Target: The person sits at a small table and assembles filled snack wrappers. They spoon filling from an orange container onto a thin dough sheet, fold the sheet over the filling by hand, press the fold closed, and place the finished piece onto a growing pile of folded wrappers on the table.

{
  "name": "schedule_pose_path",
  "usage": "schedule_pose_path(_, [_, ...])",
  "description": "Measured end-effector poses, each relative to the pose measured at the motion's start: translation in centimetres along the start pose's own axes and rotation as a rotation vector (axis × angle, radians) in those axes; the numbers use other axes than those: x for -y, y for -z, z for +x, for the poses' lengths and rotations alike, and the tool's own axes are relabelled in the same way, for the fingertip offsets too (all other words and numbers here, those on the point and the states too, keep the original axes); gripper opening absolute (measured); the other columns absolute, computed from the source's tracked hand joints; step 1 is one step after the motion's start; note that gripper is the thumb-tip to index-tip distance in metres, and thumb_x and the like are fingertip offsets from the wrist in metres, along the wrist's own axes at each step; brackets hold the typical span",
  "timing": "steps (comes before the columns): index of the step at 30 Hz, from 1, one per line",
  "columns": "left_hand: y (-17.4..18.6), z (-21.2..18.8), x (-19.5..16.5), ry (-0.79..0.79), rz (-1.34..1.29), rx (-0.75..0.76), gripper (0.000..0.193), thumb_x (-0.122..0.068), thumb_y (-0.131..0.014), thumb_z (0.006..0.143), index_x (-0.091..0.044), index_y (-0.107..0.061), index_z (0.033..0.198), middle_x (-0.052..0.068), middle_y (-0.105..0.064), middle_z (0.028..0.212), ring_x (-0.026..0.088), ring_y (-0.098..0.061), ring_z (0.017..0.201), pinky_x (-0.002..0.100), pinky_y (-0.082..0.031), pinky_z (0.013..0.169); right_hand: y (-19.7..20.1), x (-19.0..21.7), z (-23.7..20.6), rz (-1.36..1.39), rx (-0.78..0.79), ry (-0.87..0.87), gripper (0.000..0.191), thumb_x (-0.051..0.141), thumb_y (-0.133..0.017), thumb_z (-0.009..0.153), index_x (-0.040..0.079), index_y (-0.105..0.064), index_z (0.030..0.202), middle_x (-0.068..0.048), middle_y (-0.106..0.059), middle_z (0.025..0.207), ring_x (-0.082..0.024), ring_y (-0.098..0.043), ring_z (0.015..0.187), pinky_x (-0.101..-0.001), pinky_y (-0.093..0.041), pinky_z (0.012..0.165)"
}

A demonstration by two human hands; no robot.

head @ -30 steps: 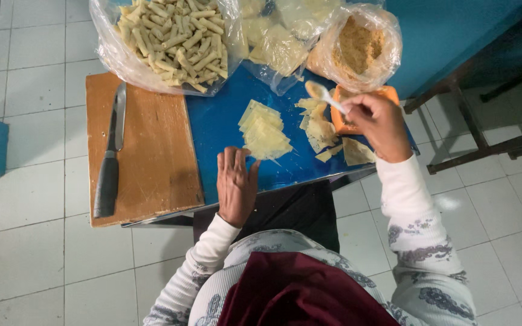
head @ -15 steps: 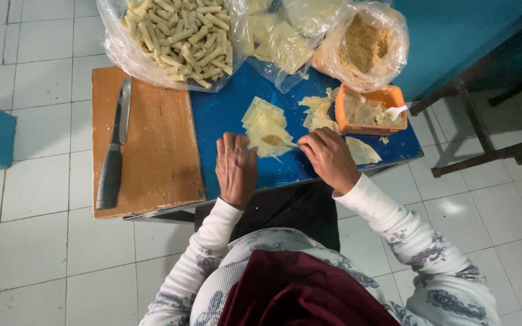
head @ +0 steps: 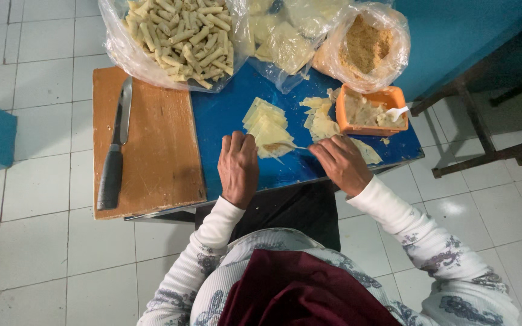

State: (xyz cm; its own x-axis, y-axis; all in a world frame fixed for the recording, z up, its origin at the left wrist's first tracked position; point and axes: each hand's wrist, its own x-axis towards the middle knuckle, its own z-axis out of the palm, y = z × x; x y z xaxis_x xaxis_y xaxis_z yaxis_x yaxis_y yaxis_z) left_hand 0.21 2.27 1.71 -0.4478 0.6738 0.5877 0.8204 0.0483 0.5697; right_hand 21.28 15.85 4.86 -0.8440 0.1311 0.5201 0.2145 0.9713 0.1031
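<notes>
My left hand [head: 238,166] lies flat on the blue table top [head: 225,115], fingertips touching the near edge of a stack of pale square wrappers [head: 265,124]. My right hand [head: 341,162] is closed around a thin utensil [head: 301,147] whose tip reaches a dab of brownish filling [head: 271,147] on the top wrapper. Just beyond the right hand stands an orange bowl [head: 370,118] with filling and a white plastic spoon [head: 397,111]. More loose wrappers [head: 321,124] lie beside the bowl.
A wooden cutting board [head: 152,139] with a large knife [head: 113,157] lies on the left. At the back are clear bags: rolled pieces [head: 179,33], folded wrappers [head: 285,42], brown crumbs [head: 364,45]. Tiled floor and a dark metal frame [head: 484,145] surround the table.
My right hand has come back from the orange bowl to the wrapper stack, carrying the utensil and leaving filling on the top wrapper. My left hand has shifted up onto the stack's edge.
</notes>
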Motion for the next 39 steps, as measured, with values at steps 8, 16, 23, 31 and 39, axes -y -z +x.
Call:
schedule_pose_path(8, [0.0,0.1,0.1,-0.108,-0.023,-0.008,0.007,0.003,-0.061,0.085,0.0,-0.058,0.092,0.014,-0.054,0.094,0.034,-0.053,0.088,0.043,-0.048,0.075,4.0,-7.8,1.1,-0.221,-0.167,-0.389,0.004,0.007,-0.07,0.109,0.004,-0.068,0.107,-0.011,-0.063,0.105,-0.032,-0.059,0.103,-0.0457,-0.045,0.095])
schedule_pose_path(16, [-0.6,-0.4,1.2,-0.038,-0.043,0.079,0.005,0.002,-0.061,0.092,0.0,-0.057,0.094,0.013,-0.056,0.094,0.035,-0.056,0.091,0.046,-0.049,0.079,0.0,-11.0,6.4,-0.351,-0.309,-0.361,0.013,0.006,-0.069,0.102,0.005,-0.069,0.114,-0.013,-0.065,0.114,-0.033,-0.06,0.108,-0.0456,-0.045,0.098])
schedule_pose_path(23, [-0.4,-0.3,1.2,-0.081,-0.131,0.035,0.006,0.001,-0.06,0.088,-0.001,-0.056,0.093,0.017,-0.058,0.097,0.039,-0.055,0.089,0.047,-0.047,0.078,-2.9,1.6,3.5,0.301,-0.065,-0.419,0.017,0.006,-0.075,0.087,0.011,-0.068,0.102,-0.009,-0.064,0.095,-0.033,-0.06,0.094,-0.0439,-0.046,0.084])
schedule_pose_path(31, [-0.5,-0.3,1.1,-0.023,-0.106,0.076,0.006,-0.002,-0.061,0.093,-0.001,-0.056,0.096,0.016,-0.058,0.096,0.038,-0.056,0.092,0.047,-0.047,0.081,-4.4,3.1,2.7,0.333,-0.077,-0.514,0.021,0.006,-0.078,0.085,0.007,-0.063,0.099,-0.011,-0.063,0.093,-0.035,-0.059,0.093,-0.0449,-0.046,0.082])
schedule_pose_path(39, [-0.7,0.1,1.3,0.012,-0.047,0.056,0.01,-0.002,-0.061,0.089,0.001,-0.058,0.098,0.018,-0.056,0.098,0.038,-0.055,0.091,0.048,-0.047,0.082,-4.1,3.8,3.0,0.547,-0.133,-0.575,0.013,-0.002,-0.068,0.091,0.004,-0.063,0.101,-0.011,-0.071,0.097,-0.029,-0.071,0.088,-0.0379,-0.054,0.076])
